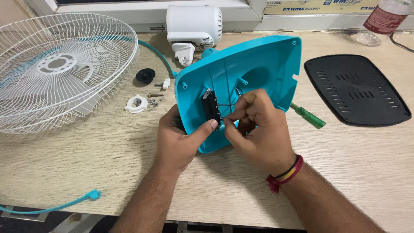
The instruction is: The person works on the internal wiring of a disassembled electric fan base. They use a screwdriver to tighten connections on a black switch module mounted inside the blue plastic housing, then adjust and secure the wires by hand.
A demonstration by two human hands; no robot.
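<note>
i've got the turquoise fan base [254, 64] tipped up on its edge on the wooden table [108, 172], hollow underside facing me, and both my hands are at its lower inside edge. my left hand [179, 138] is closed around the rim, thumb pressed flat beside the black switch block [211, 108] that sits inside the shell. my right hand [258, 129] is curled shut, fingertips pinched on something small right by that block, likely a thin wire or a screw, though i can't tell which because my own fingers hide it. thin dark wires [230, 103] run from the block across the inside. i think the main risk is the base slipping, since it stands only on its rim and my left grip; a hard tug from the right could twist it over. pulling too sharply could also snap one of those fine wires or tear it off the block. the loose screws [155, 100] and white plastic ring [136, 104] lie just left of the base, near enough to be knocked and scattered. the green-handled screwdriver [307, 115] pokes out from behind the base on the right, and the black bottom plate [355, 88] lies well apart.
</note>
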